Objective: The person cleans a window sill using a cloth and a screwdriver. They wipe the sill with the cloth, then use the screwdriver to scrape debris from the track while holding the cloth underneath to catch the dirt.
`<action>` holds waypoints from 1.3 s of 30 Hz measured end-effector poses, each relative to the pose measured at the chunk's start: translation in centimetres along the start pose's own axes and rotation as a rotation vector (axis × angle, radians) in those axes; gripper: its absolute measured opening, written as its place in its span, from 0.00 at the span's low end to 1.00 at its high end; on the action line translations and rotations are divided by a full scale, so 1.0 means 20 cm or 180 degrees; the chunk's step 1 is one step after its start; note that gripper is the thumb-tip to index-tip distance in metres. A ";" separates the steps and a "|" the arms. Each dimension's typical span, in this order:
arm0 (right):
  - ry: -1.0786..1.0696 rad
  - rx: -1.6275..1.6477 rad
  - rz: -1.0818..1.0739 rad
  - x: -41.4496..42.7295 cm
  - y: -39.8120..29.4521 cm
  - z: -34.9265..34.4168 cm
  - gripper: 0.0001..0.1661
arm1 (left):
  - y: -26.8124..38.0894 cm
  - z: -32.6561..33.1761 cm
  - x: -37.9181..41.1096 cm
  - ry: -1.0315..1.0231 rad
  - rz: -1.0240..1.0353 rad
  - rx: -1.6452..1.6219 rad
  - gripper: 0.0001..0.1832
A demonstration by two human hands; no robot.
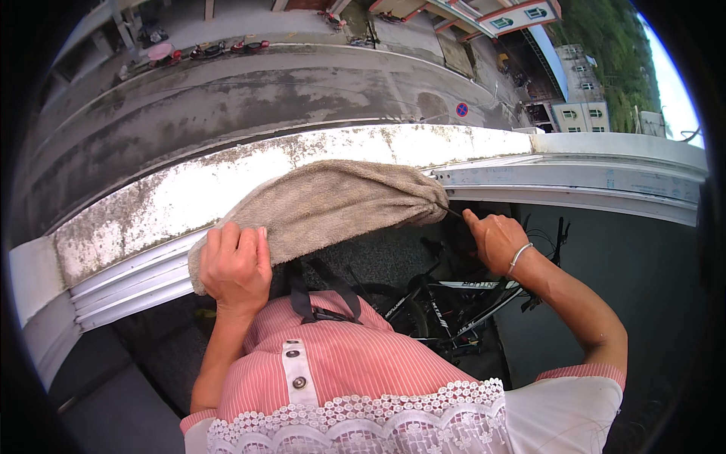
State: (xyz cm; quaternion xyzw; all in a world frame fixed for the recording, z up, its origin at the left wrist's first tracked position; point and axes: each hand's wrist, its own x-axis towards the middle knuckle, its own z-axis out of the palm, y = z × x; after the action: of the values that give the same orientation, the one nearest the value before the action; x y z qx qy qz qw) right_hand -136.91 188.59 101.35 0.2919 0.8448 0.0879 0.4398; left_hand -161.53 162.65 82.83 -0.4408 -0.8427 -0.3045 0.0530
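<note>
A beige-brown terry cloth [334, 198] lies stretched over the white metal window track [136, 278] and against the weathered outer ledge [187, 176]. At its left end my left hand [235, 264] is closed on the cloth, fingers curled over the edge. My right hand [499, 238], with a bangle at the wrist, grips a thin dark tool [452, 211], most of it covered by my fingers. The far end of that tool meets the bunched right end of the cloth, beside the end of the sliding window frame [567, 179]. Its tip is hidden in the folds.
A bicycle [454, 306] stands indoors below the window, close to my body and right arm. Beyond the ledge is a drop to a street [255, 96] with parked motorbikes [227, 48] and a round sign [461, 109].
</note>
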 end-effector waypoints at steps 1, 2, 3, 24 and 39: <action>-0.0197 0.0301 0.0015 0.03 0.04 0.00 0.15 | 0.01 0.00 0.00 -0.0044 -0.0007 -0.0027 0.11; -0.0457 0.0425 0.0125 0.10 0.06 -0.01 0.16 | 0.00 0.00 0.00 -0.0077 -0.0003 -0.0056 0.12; -0.0541 0.0593 0.0171 0.13 0.08 0.03 0.16 | 0.00 -0.01 0.00 -0.0081 0.0037 -0.0114 0.11; 0.0498 -0.0209 -0.3030 0.24 -1.62 -0.76 0.17 | -0.48 -0.39 -0.60 0.1925 -0.1504 -0.0531 0.15; -0.0331 0.1208 -0.3461 0.28 -2.37 -1.06 0.10 | -1.04 -0.49 -0.70 0.2940 -0.2516 -0.3298 0.33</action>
State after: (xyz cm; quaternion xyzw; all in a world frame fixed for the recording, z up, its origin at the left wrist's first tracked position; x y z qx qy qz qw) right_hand -176.00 155.47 91.03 -0.1065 0.8516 -0.3183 0.4026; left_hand -170.92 138.35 75.98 0.0927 -0.5807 -0.8055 0.0732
